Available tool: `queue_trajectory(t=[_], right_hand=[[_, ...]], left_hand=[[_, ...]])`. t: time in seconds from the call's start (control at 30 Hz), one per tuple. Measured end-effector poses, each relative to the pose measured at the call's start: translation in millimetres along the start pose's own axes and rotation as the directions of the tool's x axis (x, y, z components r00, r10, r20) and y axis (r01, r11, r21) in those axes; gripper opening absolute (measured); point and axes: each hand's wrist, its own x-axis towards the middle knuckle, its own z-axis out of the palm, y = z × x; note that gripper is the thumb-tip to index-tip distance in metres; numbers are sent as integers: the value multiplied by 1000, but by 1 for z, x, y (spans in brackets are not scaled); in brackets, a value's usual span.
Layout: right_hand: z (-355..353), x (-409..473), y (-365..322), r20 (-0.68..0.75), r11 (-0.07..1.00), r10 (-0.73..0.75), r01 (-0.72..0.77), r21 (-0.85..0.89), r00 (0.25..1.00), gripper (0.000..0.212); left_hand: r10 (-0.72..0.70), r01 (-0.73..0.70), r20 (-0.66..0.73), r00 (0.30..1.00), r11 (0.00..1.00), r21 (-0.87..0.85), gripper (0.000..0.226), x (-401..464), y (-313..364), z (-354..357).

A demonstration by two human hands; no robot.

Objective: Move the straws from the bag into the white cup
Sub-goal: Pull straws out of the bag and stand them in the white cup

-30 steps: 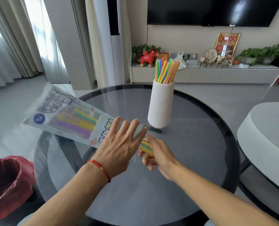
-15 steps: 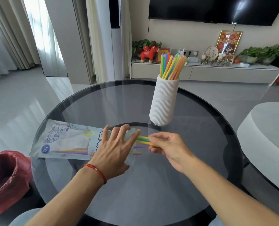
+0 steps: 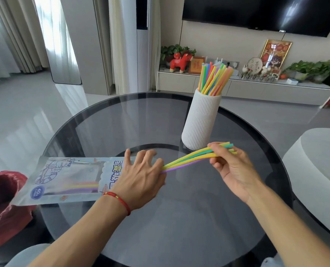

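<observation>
A printed plastic straw bag (image 3: 68, 180) lies flat on the round glass table (image 3: 121, 116), its mouth to the right. My left hand (image 3: 141, 178) presses on the bag's mouth end with spread fingers. My right hand (image 3: 231, 166) pinches a small bunch of yellow, green and purple straws (image 3: 187, 160), which bend out of the bag's mouth toward the right. Their far ends stay inside the bag. The ribbed white cup (image 3: 201, 120) stands upright behind my right hand, with several coloured straws (image 3: 214, 78) standing in it.
A red-lined bin (image 3: 4, 205) sits at the table's left edge. A pale round seat (image 3: 318, 162) is close on the right. Behind the table runs a low cabinet (image 3: 256, 89) with plants and ornaments.
The bag came down from the air to lie flat under my left hand. My right hand drew the bunch of straws farther out to the right, so much more of their length shows.
</observation>
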Motion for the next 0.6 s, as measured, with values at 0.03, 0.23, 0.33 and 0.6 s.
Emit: queue_trajectory(t=[0.03,0.23,0.33,0.6], right_hand=[[1,-1,1,20,999,-14,14,31,1000,28],[37,-16,40,275,995,100,-89,-50,956,49],[58,-17,55,170,984,-4,34,-177,985,25],[19,-2,-3,-59,831,-327,258,-492,943,45]], left_hand=[[5,-5,-6,1000,1000,9,47,0,1,0],[34,-35,-49,998,999,-23,42,0,9,-1],[51,-53,-30,998,998,-40,45,-4,15,5],[-51,51,71,996,999,-6,55,-4,6,22]])
